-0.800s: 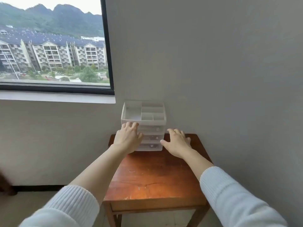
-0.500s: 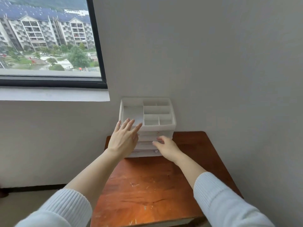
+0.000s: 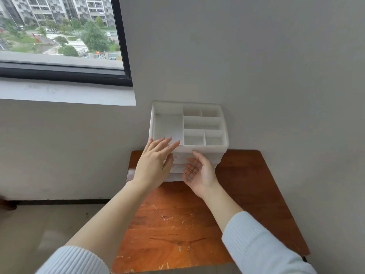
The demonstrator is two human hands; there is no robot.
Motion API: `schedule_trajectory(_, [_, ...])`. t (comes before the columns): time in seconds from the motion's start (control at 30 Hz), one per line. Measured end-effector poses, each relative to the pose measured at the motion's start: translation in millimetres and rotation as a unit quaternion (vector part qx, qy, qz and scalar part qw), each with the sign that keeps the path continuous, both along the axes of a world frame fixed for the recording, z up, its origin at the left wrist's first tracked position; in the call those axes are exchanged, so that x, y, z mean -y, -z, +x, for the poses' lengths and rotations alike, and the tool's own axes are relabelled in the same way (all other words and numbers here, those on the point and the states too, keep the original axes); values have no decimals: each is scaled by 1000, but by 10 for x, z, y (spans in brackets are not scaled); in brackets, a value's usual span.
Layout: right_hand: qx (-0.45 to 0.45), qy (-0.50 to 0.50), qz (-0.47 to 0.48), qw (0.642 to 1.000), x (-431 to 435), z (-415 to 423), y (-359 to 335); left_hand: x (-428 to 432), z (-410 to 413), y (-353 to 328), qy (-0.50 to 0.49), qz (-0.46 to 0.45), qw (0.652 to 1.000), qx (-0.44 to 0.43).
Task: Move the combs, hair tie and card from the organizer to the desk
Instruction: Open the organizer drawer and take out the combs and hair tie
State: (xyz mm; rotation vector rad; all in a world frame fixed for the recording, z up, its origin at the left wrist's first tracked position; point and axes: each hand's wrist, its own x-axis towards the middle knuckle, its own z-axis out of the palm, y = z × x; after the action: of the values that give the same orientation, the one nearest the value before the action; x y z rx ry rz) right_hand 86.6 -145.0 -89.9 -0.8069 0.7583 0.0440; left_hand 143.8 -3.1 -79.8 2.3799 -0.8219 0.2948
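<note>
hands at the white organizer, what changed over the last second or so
The right hand turned from palm-down on the drawer fronts to palm-up with its fingers curled at the drawers. The left hand rose from the drawer fronts to the top tray's front edge. Neither holds anything. The white plastic drawer organizer stayed on the brown wooden desk, drawers shut.

No text, label, brand, number or sign can be read anywhere in the view. The white organizer (image 3: 188,127) carries no print on its rim or on its drawer fronts. The wooden counter (image 3: 246,180) shows only pale scratches, not letters. At 11 o'clock, the buildings behind the window (image 3: 59,26) are too far and too blurred to show any sign.
</note>
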Motion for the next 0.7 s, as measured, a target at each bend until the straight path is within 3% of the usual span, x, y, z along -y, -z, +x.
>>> schedule_trajectory(0.23, [-79, -33, -29, 996, -1, -395, -14, -12, 37, -38, 4, -20, 999, -49])
schedule_trajectory(0.53, [-116, -94, -44, 988, -13, -850, -89, -14, 6, -52, 12, 39, 998, -51])
schedule_trajectory(0.63, [-116, -168, -73, 976, 78, -896, -210, -51, -38, -82, 26, 77, 996, -31])
schedule_trajectory(0.7, [-105, -264, -150, 947, 157, -926, -328, -93, -144, -106, 28, 77, 996, 18])
